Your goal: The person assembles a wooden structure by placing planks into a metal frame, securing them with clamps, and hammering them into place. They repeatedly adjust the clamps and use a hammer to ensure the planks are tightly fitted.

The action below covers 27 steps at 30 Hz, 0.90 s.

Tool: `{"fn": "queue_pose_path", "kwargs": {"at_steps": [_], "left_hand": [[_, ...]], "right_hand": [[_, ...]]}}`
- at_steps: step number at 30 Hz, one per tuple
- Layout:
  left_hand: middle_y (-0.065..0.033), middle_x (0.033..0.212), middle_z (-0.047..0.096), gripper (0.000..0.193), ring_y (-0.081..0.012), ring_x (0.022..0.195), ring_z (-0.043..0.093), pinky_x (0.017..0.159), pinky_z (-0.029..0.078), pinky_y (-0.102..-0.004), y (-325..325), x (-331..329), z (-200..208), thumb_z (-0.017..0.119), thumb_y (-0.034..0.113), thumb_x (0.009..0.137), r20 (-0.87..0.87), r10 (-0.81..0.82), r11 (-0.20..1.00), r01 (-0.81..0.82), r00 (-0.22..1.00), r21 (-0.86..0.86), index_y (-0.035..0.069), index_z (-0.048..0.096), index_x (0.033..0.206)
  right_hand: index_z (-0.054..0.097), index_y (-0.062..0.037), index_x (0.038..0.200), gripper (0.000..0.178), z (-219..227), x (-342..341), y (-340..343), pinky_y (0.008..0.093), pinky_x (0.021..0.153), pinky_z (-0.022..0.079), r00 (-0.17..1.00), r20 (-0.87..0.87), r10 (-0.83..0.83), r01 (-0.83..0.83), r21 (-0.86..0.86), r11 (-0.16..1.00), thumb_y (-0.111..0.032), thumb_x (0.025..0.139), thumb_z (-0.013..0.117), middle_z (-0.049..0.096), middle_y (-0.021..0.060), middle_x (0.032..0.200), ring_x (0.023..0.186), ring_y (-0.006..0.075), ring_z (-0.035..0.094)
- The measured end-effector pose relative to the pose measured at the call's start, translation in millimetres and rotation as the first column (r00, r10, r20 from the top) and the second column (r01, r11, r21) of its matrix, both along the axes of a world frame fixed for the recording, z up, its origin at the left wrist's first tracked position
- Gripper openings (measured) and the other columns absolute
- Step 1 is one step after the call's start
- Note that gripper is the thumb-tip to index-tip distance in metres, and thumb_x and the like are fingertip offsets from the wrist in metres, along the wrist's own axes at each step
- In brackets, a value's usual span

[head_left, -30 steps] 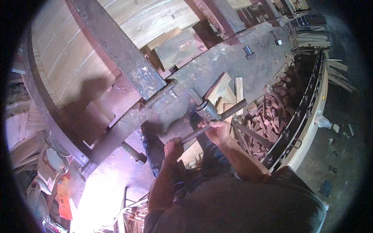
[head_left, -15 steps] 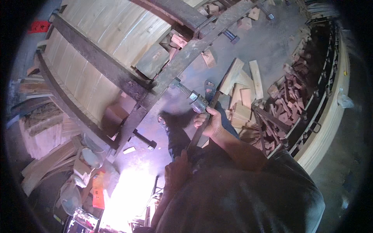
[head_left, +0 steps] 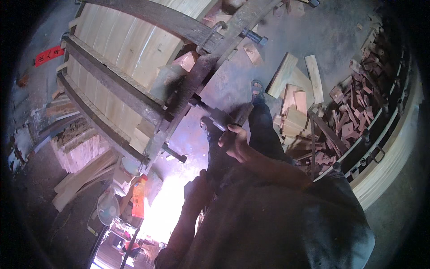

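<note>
My right hand point(head_left: 234, 142) is closed around a heavy socket wrench with a long bar handle point(head_left: 244, 114), close behind its thick metal socket point(head_left: 220, 118). The socket sits at the end of a threaded bolt point(head_left: 202, 106) that sticks out of a rusty metal clamp beam point(head_left: 182, 99). Lower down, in shadow, my left hand point(head_left: 198, 190) is closed at the lower end of the bar; dark clothing hides most of that stretch. Curved metal bars point(head_left: 118, 83) run from the beam across a panel of pale wooden boards point(head_left: 130, 36).
Two more bolts point(head_left: 254, 36) point(head_left: 174, 153) project from the beam. Wood offcuts point(head_left: 293, 105) lie to the right, beside a heap of scraps point(head_left: 347, 121). Stacked planks point(head_left: 85, 175), an orange packet point(head_left: 139, 197) and a clear plastic tub point(head_left: 108, 207) are at the left.
The view has shifted, moving the clamp and floor within it. My right hand and the socket have moved slightly left and down in the picture; both hands remain closed on the wrench.
</note>
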<state>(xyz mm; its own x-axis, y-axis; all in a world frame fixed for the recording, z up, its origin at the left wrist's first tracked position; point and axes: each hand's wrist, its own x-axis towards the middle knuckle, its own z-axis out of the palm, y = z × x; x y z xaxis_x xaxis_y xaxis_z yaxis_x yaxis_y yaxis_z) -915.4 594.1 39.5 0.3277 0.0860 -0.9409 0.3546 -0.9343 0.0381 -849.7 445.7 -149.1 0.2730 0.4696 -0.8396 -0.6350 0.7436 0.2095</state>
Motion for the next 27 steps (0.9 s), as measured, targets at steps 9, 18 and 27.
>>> {"fn": "queue_pose_path", "kwargs": {"at_steps": [9, 18, 27], "left_hand": [[-0.0235, 0.087, 0.071, 0.037, -0.0420, 0.087, 0.070, 0.078, 0.053, -0.0549, 19, -37, -65, 0.061, 0.040, 0.091, 0.102, 0.133, 0.989, -0.139, 0.986, 0.050, 0.005, 0.065, 0.096], [-0.0220, 0.093, 0.071, 0.031, -0.0420, 0.092, 0.069, 0.081, 0.053, -0.0520, 32, -9, -68, 0.060, 0.033, 0.091, 0.071, 0.180, 0.983, -0.182, 0.981, 0.022, 0.004, 0.066, 0.101], [-0.0183, 0.086, 0.071, 0.032, -0.0390, 0.083, 0.071, 0.074, 0.053, -0.0515, 65, -71, -130, 0.061, 0.039, 0.091, 0.180, 0.192, 0.978, -0.174, 0.965, -0.111, 0.007, 0.059, 0.098]], "right_hand": [[0.057, -0.0067, 0.097, 0.022, -31, 6, 20, 0.0361, 0.062, 0.043, 0.998, 0.014, 0.057, -0.057, 0.055, 0.997, -0.003, 0.076, 0.064, 0.051, 0.0012, 0.073, 0.060, 0.0170, 0.048], [0.058, -0.0034, 0.083, 0.006, -23, 11, 33, 0.0409, 0.067, 0.047, 0.979, 0.061, 0.197, -0.185, -0.162, 0.969, -0.004, 0.078, 0.062, 0.053, 0.0055, 0.068, 0.065, 0.0228, 0.055], [0.056, -0.0032, 0.115, 0.027, -19, -4, 36, 0.0381, 0.071, 0.050, 0.917, 0.188, 0.353, -0.335, -0.119, 0.935, -0.007, 0.088, 0.059, 0.061, 0.0088, 0.081, 0.076, 0.0230, 0.062]]}}
